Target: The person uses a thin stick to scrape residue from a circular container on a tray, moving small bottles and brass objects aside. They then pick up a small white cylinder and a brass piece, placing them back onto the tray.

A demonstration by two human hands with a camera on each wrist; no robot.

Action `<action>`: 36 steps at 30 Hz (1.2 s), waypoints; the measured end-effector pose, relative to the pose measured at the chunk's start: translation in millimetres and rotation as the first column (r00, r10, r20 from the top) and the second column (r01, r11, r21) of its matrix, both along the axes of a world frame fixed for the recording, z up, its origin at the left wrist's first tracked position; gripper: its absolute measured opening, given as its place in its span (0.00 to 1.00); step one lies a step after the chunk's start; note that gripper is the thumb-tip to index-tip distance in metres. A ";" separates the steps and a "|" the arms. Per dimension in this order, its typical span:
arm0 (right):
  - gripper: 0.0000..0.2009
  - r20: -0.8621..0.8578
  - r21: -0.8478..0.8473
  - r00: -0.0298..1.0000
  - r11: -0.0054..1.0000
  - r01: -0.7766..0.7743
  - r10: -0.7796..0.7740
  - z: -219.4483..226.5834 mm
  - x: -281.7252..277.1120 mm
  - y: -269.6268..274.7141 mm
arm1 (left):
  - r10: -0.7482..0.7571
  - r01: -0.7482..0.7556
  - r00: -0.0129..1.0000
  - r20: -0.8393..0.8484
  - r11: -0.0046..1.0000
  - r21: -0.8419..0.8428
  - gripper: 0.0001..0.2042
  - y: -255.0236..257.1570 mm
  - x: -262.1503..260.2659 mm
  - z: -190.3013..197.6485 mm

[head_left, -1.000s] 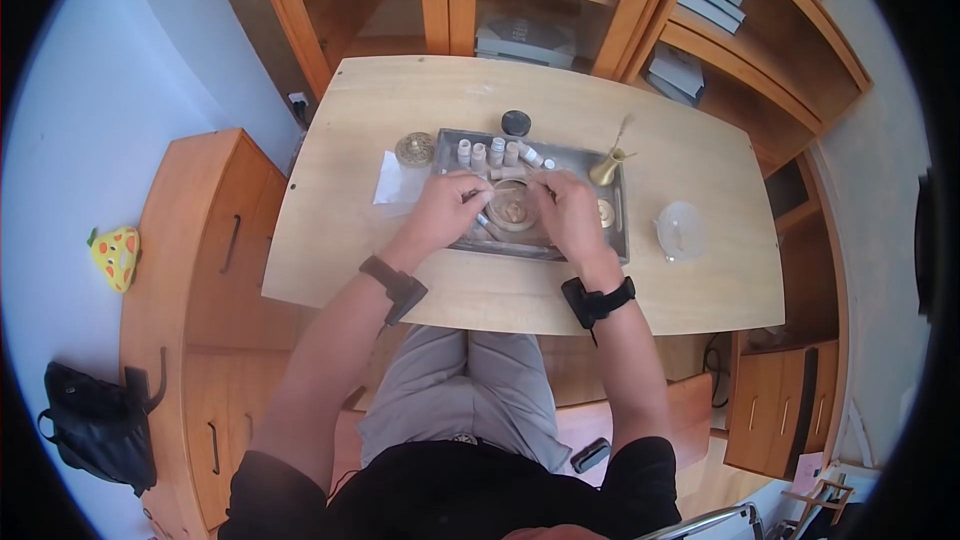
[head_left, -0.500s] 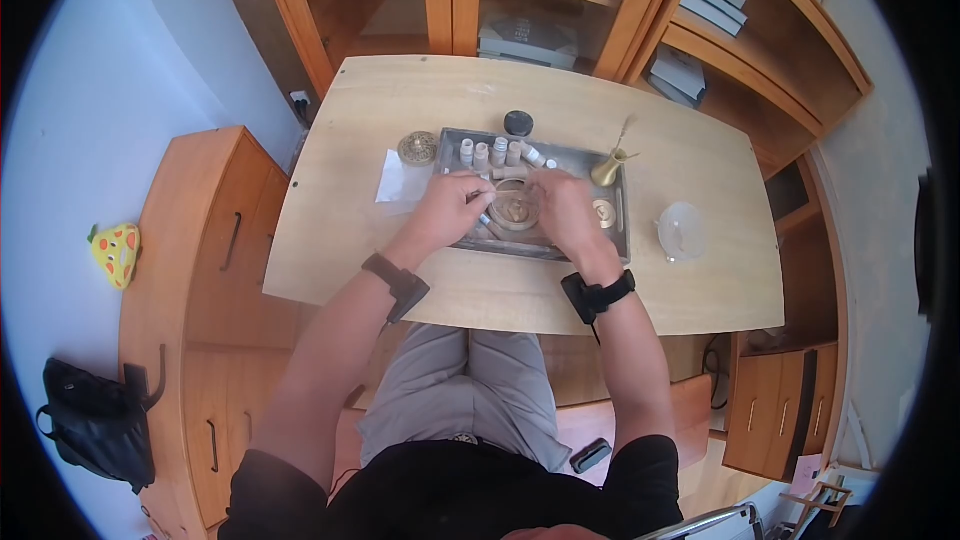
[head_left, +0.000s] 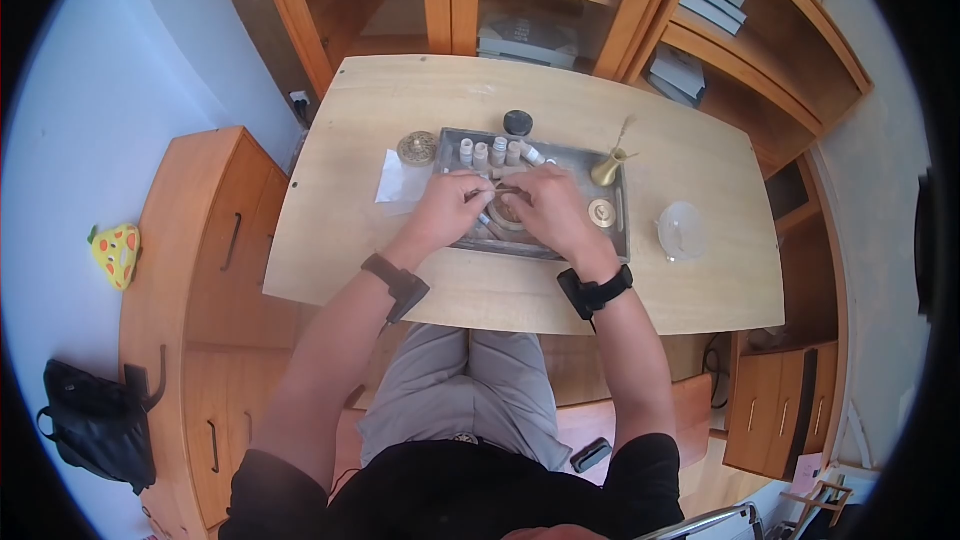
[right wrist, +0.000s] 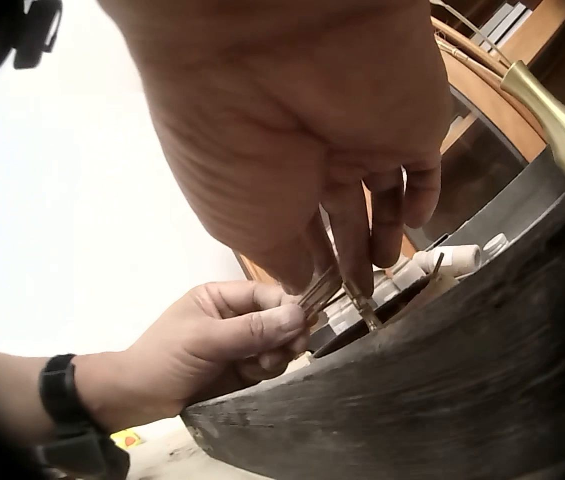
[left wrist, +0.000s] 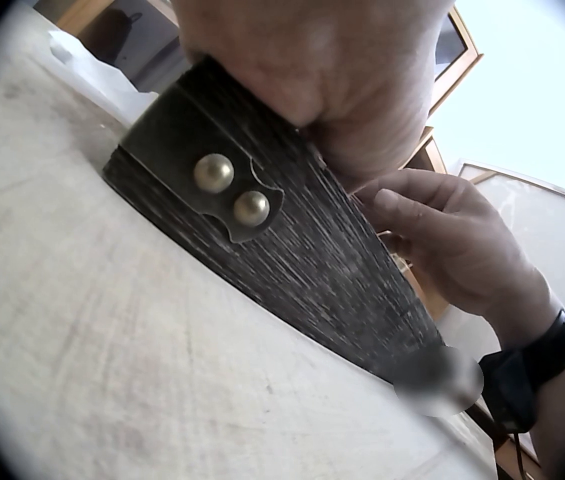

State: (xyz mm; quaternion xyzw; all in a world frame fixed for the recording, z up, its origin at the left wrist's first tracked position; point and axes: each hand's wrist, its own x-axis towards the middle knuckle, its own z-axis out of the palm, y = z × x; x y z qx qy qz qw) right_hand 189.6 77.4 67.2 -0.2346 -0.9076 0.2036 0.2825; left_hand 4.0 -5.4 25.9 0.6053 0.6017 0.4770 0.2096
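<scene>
Both hands meet over a dark tray (head_left: 535, 253), fingertips close together above a round dish (head_left: 506, 218). Thumb and forefinger of my left hand (head_left: 448, 208) pinch a thin, light-coloured strip (right wrist: 319, 292). My right hand (head_left: 555, 208) has its thumb and forefinger at the strip's other end and pinches it there. Its other fingers point down toward the dish, partly hiding it. Beneath those fingers, a small brass-coloured piece (right wrist: 364, 310) shows in the right wrist view. In the left wrist view, the tray's studded side (left wrist: 302, 240) covers the fingertips of my left hand.
Several small bottles (head_left: 481, 155) stand along the tray's back. A brass vase (head_left: 606, 170) and a round brass piece (head_left: 601, 213) sit at its right. Around it lie an ornate round lid (head_left: 417, 148), white paper (head_left: 396, 180), a black round object (head_left: 517, 123) and a clear bowl (head_left: 682, 230).
My right hand has moved left and in toward my left fingertips, now covering part of the dish. My left hand has stayed in place with its pinch on the strip.
</scene>
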 end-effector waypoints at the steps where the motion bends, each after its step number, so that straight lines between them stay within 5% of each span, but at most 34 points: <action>1: 0.06 0.025 0.010 0.999 1.000 -0.020 0.020 -2.9 -1.2 1.6 | -0.006 0.006 1.000 0.003 1.000 -0.002 0.05 0.1 0.2 0.1; 13: 0.03 -0.099 0.153 0.994 0.986 0.069 -0.054 -19.8 -14.4 -2.2 | 0.010 -0.010 1.000 0.013 1.000 0.003 0.06 0.4 -0.5 -0.2; 28: 0.06 -0.081 0.064 0.992 0.992 0.105 -0.100 -13.0 7.2 9.5 | -0.114 0.115 0.992 0.045 0.993 -0.025 0.13 2.3 -1.7 -4.6; 36: 0.06 0.016 0.025 0.945 0.945 0.327 -0.327 -9.5 57.8 30.5 | -0.036 0.044 0.995 0.095 0.995 -0.085 0.11 0.9 -2.6 2.1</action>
